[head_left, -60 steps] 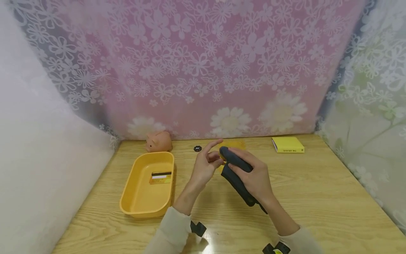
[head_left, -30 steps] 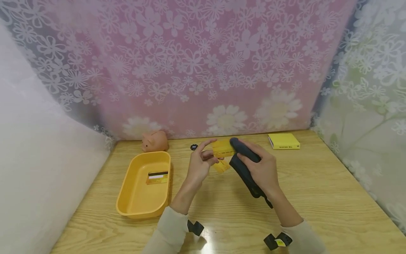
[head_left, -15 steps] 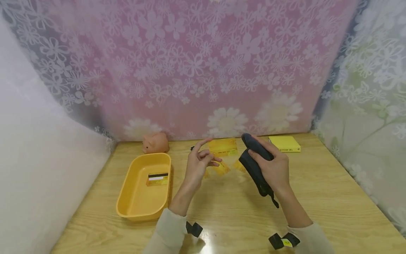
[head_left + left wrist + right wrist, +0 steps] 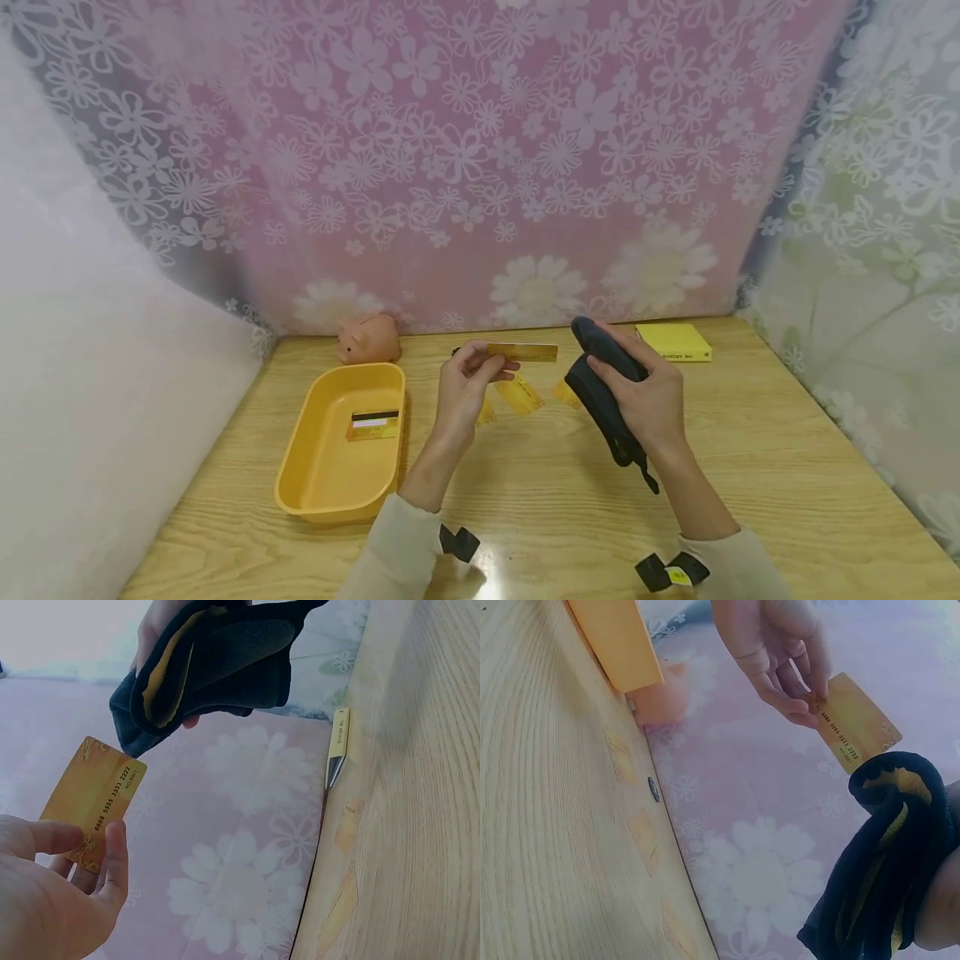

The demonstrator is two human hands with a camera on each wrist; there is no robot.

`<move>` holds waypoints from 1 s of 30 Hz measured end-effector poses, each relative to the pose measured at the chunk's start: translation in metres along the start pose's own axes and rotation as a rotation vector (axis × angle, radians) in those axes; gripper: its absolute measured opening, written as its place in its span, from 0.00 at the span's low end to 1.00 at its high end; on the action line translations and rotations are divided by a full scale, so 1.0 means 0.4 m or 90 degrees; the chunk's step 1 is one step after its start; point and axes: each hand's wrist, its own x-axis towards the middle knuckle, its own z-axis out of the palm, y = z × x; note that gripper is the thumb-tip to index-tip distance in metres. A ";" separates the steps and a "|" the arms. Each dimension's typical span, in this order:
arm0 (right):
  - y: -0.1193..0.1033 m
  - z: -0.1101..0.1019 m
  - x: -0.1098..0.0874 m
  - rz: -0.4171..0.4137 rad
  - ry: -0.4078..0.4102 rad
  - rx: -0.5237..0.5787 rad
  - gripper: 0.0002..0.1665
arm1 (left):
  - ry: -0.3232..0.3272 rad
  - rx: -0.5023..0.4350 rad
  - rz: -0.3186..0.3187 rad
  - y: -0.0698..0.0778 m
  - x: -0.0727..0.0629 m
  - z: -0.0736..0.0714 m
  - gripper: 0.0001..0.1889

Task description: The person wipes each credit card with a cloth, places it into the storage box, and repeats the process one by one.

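Note:
My left hand (image 4: 459, 392) pinches a gold bank card (image 4: 528, 352) by one end, between thumb and fingers. Printed numbers show on the card (image 4: 96, 796) in the left wrist view, while the head view has it nearly edge-on. In my right hand (image 4: 654, 398) is a dark blue cloth pouch (image 4: 600, 396), gripped round its side and tilted. Its mouth gapes, and the yellow lining (image 4: 911, 784) shows in the right wrist view. Card and pouch are apart in the head view. Below the hands, several more gold cards (image 4: 520, 396) lie on the wooden table.
At the left stands a yellow tray (image 4: 288, 467) with one card (image 4: 373, 424), striped side up, inside. Behind it sits a pink piggy bank (image 4: 371, 337). A yellow book (image 4: 675, 342) lies at the back right. One black chip (image 4: 654, 789) is near the table's back edge.
The card has parted from the pouch, the right hand moving right with the pouch. The left hand has since tipped the card from face-on to nearly edge-on. More cards on the table are uncovered.

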 end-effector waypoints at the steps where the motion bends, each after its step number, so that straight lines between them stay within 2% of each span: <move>1: 0.000 0.000 0.000 0.001 0.000 -0.001 0.28 | -0.004 0.000 0.007 0.000 0.000 0.000 0.09; 5: 0.000 0.000 0.000 0.006 -0.003 -0.004 0.29 | -0.015 -0.005 0.022 0.003 -0.002 0.002 0.09; 11: 0.003 0.000 0.000 0.011 0.000 -0.005 0.28 | 0.001 -0.013 0.004 0.004 -0.004 0.003 0.06; 14: 0.002 0.000 0.000 0.011 0.002 -0.004 0.28 | -0.008 -0.029 0.005 0.005 -0.004 0.004 0.06; 22: -0.008 -0.001 0.003 0.001 0.010 0.009 0.28 | -0.048 -0.062 0.016 0.004 0.001 0.002 0.16; 27: -0.023 0.006 -0.001 -0.024 0.000 0.023 0.29 | -0.058 -0.051 0.008 0.008 -0.004 -0.002 0.15; 30: -0.035 0.012 -0.014 -0.035 -0.005 0.032 0.29 | -0.060 -0.025 0.006 0.008 -0.005 0.003 0.19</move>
